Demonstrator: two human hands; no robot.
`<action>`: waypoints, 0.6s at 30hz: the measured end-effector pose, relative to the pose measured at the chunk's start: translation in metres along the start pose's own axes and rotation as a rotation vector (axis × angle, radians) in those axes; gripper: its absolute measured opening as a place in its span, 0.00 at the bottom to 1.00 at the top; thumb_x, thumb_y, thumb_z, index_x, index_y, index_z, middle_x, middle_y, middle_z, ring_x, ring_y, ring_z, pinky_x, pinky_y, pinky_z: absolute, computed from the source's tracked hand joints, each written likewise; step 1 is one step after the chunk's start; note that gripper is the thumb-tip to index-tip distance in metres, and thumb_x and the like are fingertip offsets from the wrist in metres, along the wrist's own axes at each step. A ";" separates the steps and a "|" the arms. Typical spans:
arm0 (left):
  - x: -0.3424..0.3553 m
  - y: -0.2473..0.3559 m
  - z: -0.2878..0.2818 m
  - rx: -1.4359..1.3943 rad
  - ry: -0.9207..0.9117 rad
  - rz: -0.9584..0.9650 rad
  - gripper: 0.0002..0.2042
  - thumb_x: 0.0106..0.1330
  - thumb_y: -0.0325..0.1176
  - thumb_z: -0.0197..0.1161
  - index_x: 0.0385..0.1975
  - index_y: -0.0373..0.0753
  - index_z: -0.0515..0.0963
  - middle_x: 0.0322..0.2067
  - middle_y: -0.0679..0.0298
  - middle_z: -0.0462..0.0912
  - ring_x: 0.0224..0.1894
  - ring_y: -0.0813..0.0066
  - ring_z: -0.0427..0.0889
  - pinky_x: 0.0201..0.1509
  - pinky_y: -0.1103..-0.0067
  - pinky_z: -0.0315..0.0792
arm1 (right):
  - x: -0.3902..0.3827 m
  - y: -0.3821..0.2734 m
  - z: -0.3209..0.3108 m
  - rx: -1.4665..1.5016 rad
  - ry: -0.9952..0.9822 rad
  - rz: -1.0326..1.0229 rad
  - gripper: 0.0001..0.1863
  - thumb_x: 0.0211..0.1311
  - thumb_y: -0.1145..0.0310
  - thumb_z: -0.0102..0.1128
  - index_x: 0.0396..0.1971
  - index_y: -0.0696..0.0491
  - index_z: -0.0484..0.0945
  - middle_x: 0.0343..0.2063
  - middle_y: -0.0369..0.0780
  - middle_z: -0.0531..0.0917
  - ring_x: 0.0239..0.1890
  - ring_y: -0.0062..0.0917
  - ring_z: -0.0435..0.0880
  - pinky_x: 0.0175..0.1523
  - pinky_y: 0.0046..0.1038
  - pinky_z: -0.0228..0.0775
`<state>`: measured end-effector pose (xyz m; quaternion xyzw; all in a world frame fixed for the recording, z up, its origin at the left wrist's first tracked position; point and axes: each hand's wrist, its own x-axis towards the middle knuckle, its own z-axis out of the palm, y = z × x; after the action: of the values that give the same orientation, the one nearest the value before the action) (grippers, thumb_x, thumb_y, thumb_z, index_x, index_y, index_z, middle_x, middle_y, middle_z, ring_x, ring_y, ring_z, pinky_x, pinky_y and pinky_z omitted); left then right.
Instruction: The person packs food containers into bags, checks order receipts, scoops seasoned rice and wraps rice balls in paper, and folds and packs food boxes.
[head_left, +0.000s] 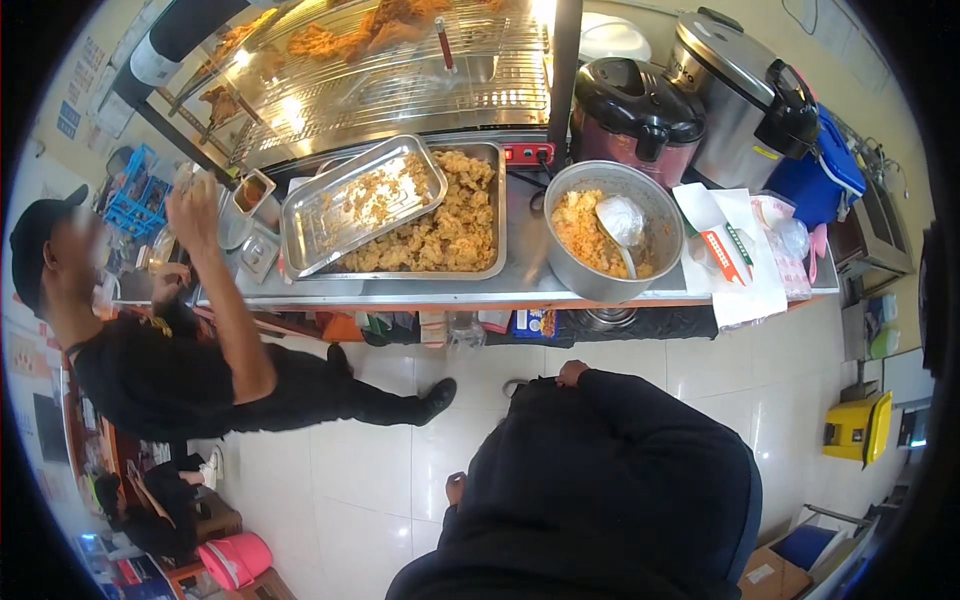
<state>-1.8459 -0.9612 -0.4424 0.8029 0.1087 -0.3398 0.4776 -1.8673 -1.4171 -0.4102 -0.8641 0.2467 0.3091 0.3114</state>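
Observation:
My right hand (pixel 572 373) is in front of my body, below the counter's front edge, its fingers mostly hidden. Low at my left side, my left hand (pixel 455 490) barely shows past my dark clothing; its fingers cannot be made out. Neither hand touches the counter (pixel 520 235). Nearest on it stands a metal pot (pixel 568 275) of orange-yellow rice (pixel 585 230), with a rice paddle (pixel 622 222) resting inside. Left of it, a steel tray holds fried chicken pieces (pixel 465 215). A second, tilted tray (pixel 345 205) with crumbs lies across it.
A co-worker (pixel 160 370) stands at the left, one arm raised. Behind the counter are a heated display case (pixel 400 90), a rice cooker (pixel 640 120) and a steel dispenser (pixel 725 100). Paper wrappers (pixel 725 250) lie right. A yellow bin (pixel 858 428) and pink bucket (pixel 235 558) stand on the floor.

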 end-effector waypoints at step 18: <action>-0.019 -0.030 0.027 -0.079 0.031 0.054 0.12 0.56 0.36 0.60 0.32 0.32 0.77 0.21 0.55 0.81 0.22 0.75 0.78 0.26 0.80 0.72 | 0.000 -0.007 -0.011 -0.089 0.033 -0.136 0.15 0.47 0.52 0.55 0.23 0.47 0.83 0.25 0.42 0.81 0.32 0.39 0.79 0.39 0.38 0.70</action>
<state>-1.8870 -0.9651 -0.4588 0.7912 0.1076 -0.3098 0.5162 -1.8590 -1.4205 -0.4004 -0.8967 0.1785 0.2837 0.2891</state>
